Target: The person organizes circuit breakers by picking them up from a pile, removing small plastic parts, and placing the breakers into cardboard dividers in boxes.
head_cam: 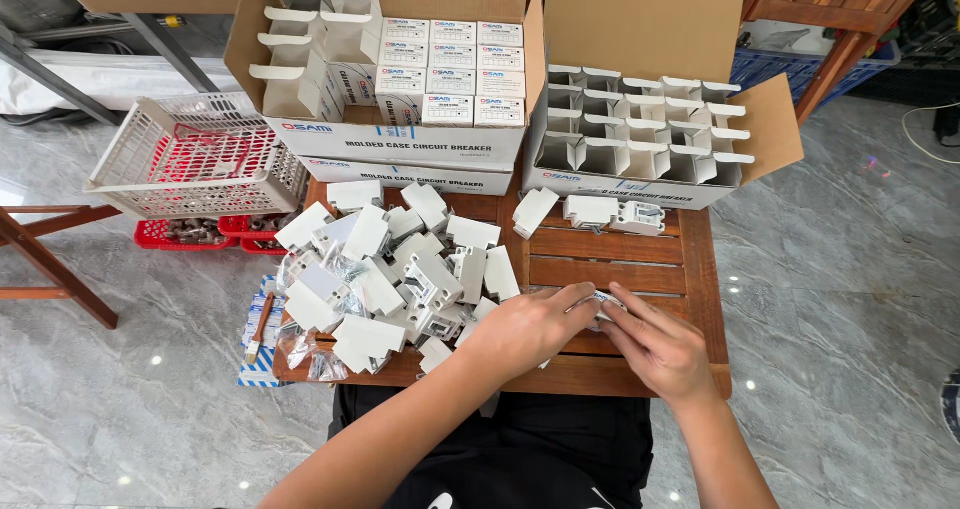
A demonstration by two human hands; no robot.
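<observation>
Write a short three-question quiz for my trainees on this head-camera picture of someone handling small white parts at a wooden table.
1. True or false: both hands are on one small item above the wooden table.
2. Where does the pile of white parts lie? A) to the left of the hands B) inside the white basket C) on the floor
3. Fill in: the cardboard box with open flaps at the table's far right holds rows of small white ____.

Key
1. True: the left hand and right hand meet on a small clear-wrapped item.
2. A; the white basket stands apart, further left.
3. Cartons, their tops open.
</observation>
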